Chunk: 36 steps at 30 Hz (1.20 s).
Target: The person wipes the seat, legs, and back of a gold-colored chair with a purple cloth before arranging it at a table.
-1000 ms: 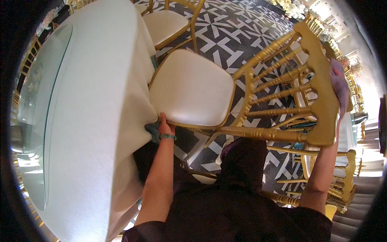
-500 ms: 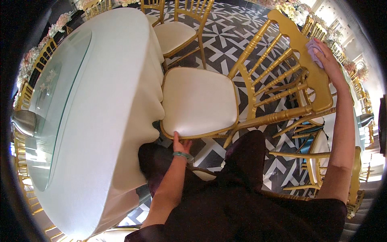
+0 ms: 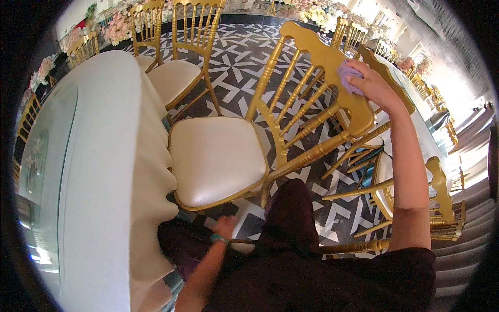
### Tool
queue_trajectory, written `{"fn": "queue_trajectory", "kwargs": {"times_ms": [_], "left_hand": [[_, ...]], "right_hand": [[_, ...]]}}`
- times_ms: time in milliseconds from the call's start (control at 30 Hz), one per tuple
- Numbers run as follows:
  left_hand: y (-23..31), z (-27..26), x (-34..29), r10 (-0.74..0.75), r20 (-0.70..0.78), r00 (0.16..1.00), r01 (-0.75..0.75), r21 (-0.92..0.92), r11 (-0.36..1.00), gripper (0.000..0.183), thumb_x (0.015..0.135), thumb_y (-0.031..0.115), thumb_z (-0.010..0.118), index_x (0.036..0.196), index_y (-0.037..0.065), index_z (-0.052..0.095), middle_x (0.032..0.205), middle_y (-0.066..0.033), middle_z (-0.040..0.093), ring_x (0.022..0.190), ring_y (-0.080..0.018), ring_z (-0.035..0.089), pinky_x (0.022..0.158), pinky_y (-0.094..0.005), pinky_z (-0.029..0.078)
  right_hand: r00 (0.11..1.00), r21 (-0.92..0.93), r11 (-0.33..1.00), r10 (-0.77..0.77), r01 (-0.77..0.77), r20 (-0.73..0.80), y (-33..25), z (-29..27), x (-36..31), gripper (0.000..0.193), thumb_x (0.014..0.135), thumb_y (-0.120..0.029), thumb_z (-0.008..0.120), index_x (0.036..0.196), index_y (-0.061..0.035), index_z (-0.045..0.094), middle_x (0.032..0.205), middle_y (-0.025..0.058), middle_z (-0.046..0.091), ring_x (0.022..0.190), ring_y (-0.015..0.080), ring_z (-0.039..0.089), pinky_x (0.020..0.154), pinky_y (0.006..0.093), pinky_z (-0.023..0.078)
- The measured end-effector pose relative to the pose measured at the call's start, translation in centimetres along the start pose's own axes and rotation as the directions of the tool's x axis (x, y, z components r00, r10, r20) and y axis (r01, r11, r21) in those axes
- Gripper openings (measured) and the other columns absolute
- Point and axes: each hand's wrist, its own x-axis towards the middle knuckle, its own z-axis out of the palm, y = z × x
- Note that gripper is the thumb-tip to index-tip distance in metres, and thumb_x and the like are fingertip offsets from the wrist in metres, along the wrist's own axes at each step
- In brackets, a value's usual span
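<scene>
A gold chair (image 3: 280, 146) with turned back spindles and a cream seat pad (image 3: 217, 161) stands in front of me, its seat edge against the tablecloth. My right hand (image 3: 375, 86) is closed round a crumpled lilac cloth (image 3: 349, 78) and presses it to the chair's scalloped top rail (image 3: 318, 49). Below the seat's near edge, apart from it, hangs my left hand (image 3: 225, 227). A green bangle (image 3: 219, 238) circles that wrist. Motion smears the left fingers, so their pose is unclear.
At left is a round table (image 3: 117, 171) with a white cloth and a glass turntable (image 3: 41, 171). Another gold chair (image 3: 182, 78) stands beyond. More chairs (image 3: 384, 182) and a second table (image 3: 423, 127) are at right. The floor (image 3: 234, 78) has a black-and-white pattern. Flowers (image 3: 317, 14) line the back.
My left hand has come off the seat's near edge and dropped lower. The right hand stays on the top rail with the cloth. The whole view has shifted, showing more of the far room.
</scene>
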Motion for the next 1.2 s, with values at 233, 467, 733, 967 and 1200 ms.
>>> {"fn": "queue_trajectory", "kwargs": {"times_ms": [233,467,733,967,1200], "left_hand": [[4.8,7.4,-2.7,0.020,0.643,0.766,-0.369,0.414,0.832,0.039,0.087,0.035,0.045,0.113,0.009,0.060,0.104,-0.0145,0.063,0.094,-0.0357,0.061,0.078,-0.0525,0.047],[7.8,2.8,-2.0,0.042,0.724,0.689,-0.296,0.227,0.928,0.032,0.082,0.026,0.048,0.106,0.010,0.062,0.106,-0.0147,0.063,0.097,-0.0348,0.061,0.082,-0.0529,0.045],[11.8,-1.5,-1.4,-0.196,0.687,0.700,0.121,0.157,0.980,0.039,0.089,0.038,0.041,0.107,0.009,0.061,0.113,-0.0173,0.059,0.102,-0.0346,0.058,0.085,-0.0510,0.044],[9.1,2.5,-1.2,-0.170,0.781,0.600,-0.052,0.250,0.967,0.039,0.090,0.035,0.042,0.108,0.005,0.060,0.110,-0.0167,0.060,0.102,-0.0352,0.058,0.084,-0.0497,0.046],[9.0,-3.7,0.9,-0.229,0.637,0.736,-0.008,0.346,0.938,0.036,0.083,0.026,0.056,0.115,0.008,0.055,0.104,-0.0148,0.058,0.102,-0.0315,0.056,0.084,-0.0454,0.047]], "right_hand": [[0.998,-0.226,0.974,-0.004,-0.008,-0.055,2.7,0.1,7.0,0.043,0.086,-0.023,0.057,0.127,-0.0164,0.048,0.118,0.0057,0.054,0.101,0.0190,0.054,0.086,0.0306,0.044],[0.998,0.284,0.957,0.066,-0.064,0.001,4.9,1.3,11.4,0.038,0.087,-0.027,0.056,0.121,-0.0094,0.054,0.110,0.0035,0.060,0.099,0.0126,0.055,0.087,0.0254,0.044],[0.964,0.033,0.984,0.179,-0.176,-0.197,4.7,0.9,9.9,0.040,0.090,-0.017,0.052,0.128,-0.0060,0.047,0.127,0.0094,0.050,0.117,0.0171,0.047,0.099,0.0297,0.037],[0.986,0.070,0.987,0.148,-0.143,-0.074,4.8,0.9,10.4,0.037,0.091,-0.017,0.050,0.126,-0.0049,0.048,0.129,0.0105,0.048,0.120,0.0210,0.045,0.102,0.0333,0.032],[0.999,-0.133,0.990,0.048,-0.048,-0.005,1.2,0.6,11.9,0.038,0.075,-0.006,0.043,0.111,-0.0021,0.055,0.121,0.0163,0.051,0.114,0.0302,0.048,0.097,0.0376,0.037]]}}
